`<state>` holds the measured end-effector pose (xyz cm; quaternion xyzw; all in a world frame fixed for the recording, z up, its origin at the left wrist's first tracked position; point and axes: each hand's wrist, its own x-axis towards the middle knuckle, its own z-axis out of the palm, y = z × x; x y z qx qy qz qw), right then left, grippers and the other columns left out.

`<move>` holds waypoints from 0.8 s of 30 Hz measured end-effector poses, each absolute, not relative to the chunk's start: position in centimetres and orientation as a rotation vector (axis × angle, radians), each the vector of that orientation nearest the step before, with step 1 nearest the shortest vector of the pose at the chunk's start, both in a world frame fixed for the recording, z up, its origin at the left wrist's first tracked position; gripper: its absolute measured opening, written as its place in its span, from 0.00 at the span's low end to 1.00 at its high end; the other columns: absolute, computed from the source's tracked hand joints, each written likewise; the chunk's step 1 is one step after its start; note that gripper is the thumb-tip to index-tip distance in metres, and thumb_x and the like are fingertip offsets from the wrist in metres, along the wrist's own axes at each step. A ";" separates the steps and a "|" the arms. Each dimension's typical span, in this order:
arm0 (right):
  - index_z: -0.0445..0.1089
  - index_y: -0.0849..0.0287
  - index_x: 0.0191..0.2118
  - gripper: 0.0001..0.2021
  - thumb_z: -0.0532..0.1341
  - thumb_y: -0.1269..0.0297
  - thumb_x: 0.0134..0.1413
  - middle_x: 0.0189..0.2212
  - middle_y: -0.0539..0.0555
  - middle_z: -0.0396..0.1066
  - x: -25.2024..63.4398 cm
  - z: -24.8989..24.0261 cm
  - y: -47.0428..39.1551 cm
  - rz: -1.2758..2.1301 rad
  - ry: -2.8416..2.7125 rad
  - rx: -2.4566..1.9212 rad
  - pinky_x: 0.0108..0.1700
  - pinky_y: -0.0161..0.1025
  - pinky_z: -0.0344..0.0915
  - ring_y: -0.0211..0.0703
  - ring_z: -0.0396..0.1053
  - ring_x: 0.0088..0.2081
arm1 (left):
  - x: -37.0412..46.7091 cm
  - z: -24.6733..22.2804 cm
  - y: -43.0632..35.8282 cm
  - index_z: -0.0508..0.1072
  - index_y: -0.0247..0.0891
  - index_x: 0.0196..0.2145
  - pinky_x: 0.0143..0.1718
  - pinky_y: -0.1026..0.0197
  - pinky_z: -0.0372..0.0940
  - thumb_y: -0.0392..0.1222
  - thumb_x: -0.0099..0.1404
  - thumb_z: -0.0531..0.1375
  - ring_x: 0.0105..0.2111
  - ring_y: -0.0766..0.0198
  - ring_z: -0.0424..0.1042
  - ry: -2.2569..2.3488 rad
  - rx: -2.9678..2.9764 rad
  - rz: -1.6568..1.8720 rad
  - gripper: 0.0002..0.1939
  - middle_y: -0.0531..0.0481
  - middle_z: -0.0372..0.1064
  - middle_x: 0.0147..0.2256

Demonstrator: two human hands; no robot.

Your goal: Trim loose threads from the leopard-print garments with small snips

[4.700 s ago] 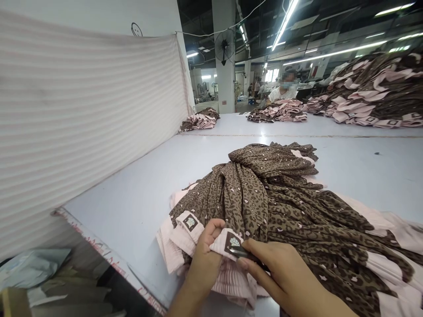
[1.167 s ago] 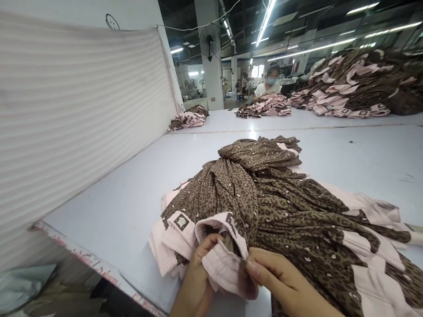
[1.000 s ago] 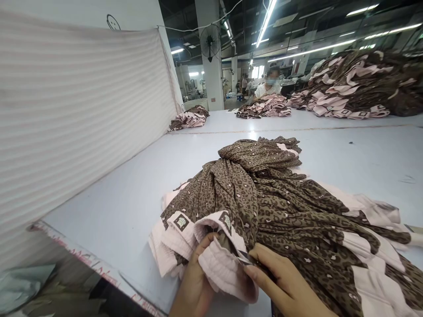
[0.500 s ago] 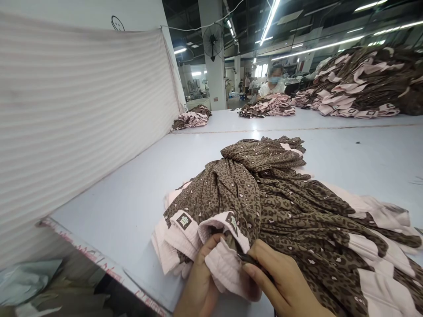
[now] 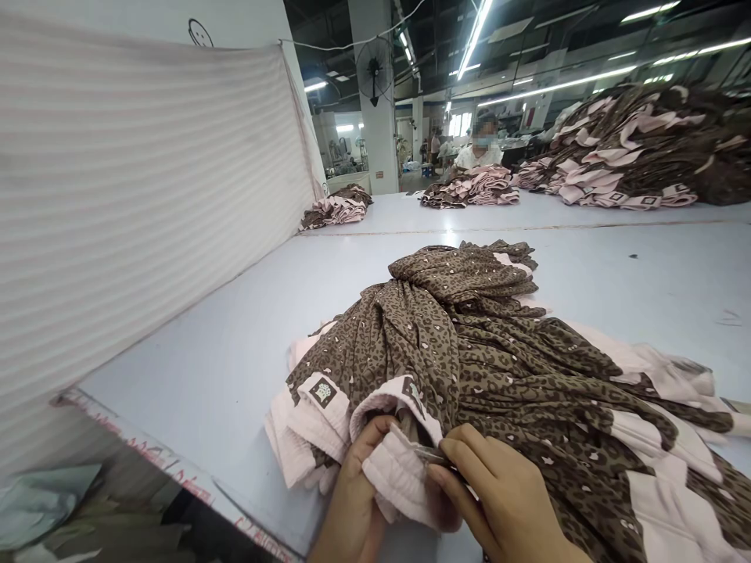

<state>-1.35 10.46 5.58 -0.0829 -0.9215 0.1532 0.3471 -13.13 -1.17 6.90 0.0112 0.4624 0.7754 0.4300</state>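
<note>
A brown leopard-print garment [image 5: 404, 328] lies bunched on the table in front of me, among several others like it. My left hand [image 5: 355, 489] is closed on its pink ribbed band [image 5: 399, 477], with the thumb at the band's upper edge. In my right hand [image 5: 498, 481] is a pair of thread snips [image 5: 432, 453], pinched between thumb and fingers. Their narrow metal tip points left and touches or lies close against the band's edge. The hand hides most of the tool. Left of the hands, another pink band carries a dark crown label [image 5: 324, 391].
The pale table [image 5: 235, 344] has a marked front edge at lower left. A whitish cloth [image 5: 146, 195] hangs along the left side. Farther back lie a small garment pile [image 5: 337, 207], a middle pile [image 5: 472, 186] and a large heap [image 5: 634, 152]. A masked person [image 5: 481, 152] is behind the middle pile.
The snips have turned slightly, so their metal catches more light at the band's edge. My left hand keeps its hold. The whole view has shifted a little.
</note>
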 end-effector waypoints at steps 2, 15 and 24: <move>0.66 0.58 0.36 0.11 0.49 0.64 0.67 0.29 0.54 0.69 -1.3 5.6 10.5 0.410 -2.384 -0.213 0.30 0.35 0.58 0.42 0.66 0.27 | -13.1 6.7 -1.2 0.77 0.40 0.34 0.32 0.63 0.65 0.38 0.42 0.73 0.28 0.63 0.73 1.157 0.009 1.936 0.19 0.54 0.74 0.27; 0.61 0.55 0.33 0.13 0.45 0.60 0.67 0.23 0.50 0.64 -1.2 5.3 10.0 0.686 -2.358 -0.119 0.22 0.33 0.58 0.40 0.66 0.23 | -12.4 7.5 -1.0 0.75 0.39 0.33 0.23 0.70 0.57 0.42 0.50 0.70 0.21 0.71 0.64 1.162 0.206 1.940 0.13 0.54 0.71 0.26; 0.63 0.57 0.34 0.17 0.43 0.59 0.68 0.23 0.51 0.66 -1.6 6.3 9.1 0.517 -2.394 -0.142 0.22 0.34 0.59 0.40 0.68 0.21 | -12.3 7.8 -0.8 0.73 0.40 0.31 0.24 0.71 0.56 0.42 0.45 0.71 0.22 0.71 0.64 1.133 0.259 1.917 0.15 0.55 0.70 0.26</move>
